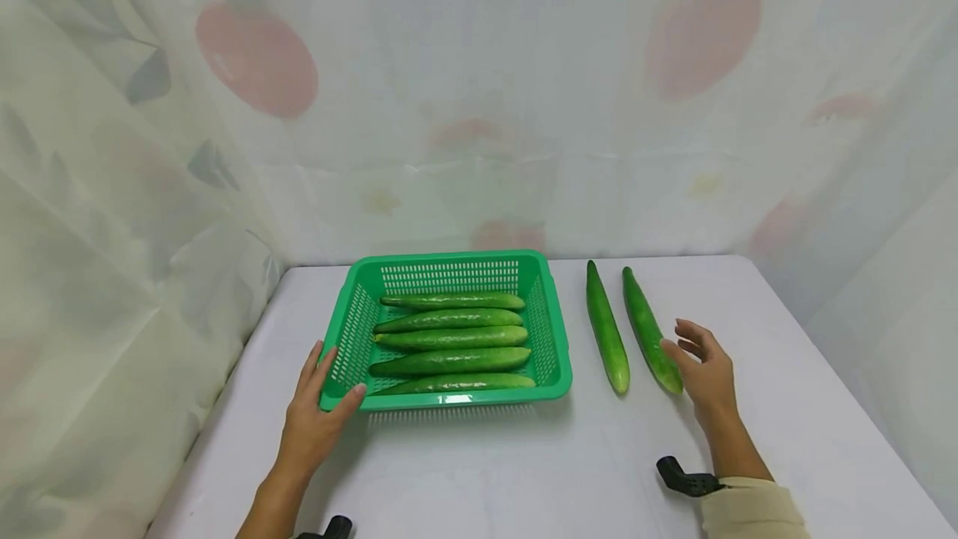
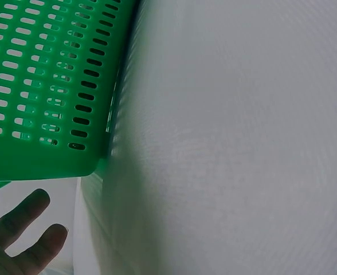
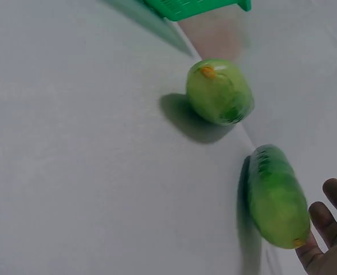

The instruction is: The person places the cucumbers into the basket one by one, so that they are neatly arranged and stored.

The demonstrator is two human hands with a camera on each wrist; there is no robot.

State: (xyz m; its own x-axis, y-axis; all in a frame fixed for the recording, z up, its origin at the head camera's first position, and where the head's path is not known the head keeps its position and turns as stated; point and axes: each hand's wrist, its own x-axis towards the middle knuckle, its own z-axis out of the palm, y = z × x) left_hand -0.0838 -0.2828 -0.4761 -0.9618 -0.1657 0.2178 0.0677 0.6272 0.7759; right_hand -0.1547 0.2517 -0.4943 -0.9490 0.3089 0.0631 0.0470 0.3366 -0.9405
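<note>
A green plastic basket (image 1: 560, 356) holds several cucumbers (image 1: 452, 338) lying side by side. My left hand (image 1: 310, 427) is at its front left corner, fingers spread along the side and thumb by the front rim; the left wrist view shows two fingertips (image 2: 39, 200) just past the slotted wall (image 2: 42, 163). Right of the basket, two more cucumbers lie lengthwise on the cloth: one nearer the basket (image 1: 608, 327), one farther right (image 1: 649, 331). Beside that right one is my right hand (image 1: 707, 373), fingers loosely bent, thumb overlapping its near end; nothing is gripped.
A white cloth covers the table (image 1: 479, 472), whose back edge runs behind the basket. Printed curtains (image 1: 479, 106) hang at the back and left, with a pale sheet (image 1: 898, 289) on the right. Each wrist carries a black camera mount (image 1: 684, 481).
</note>
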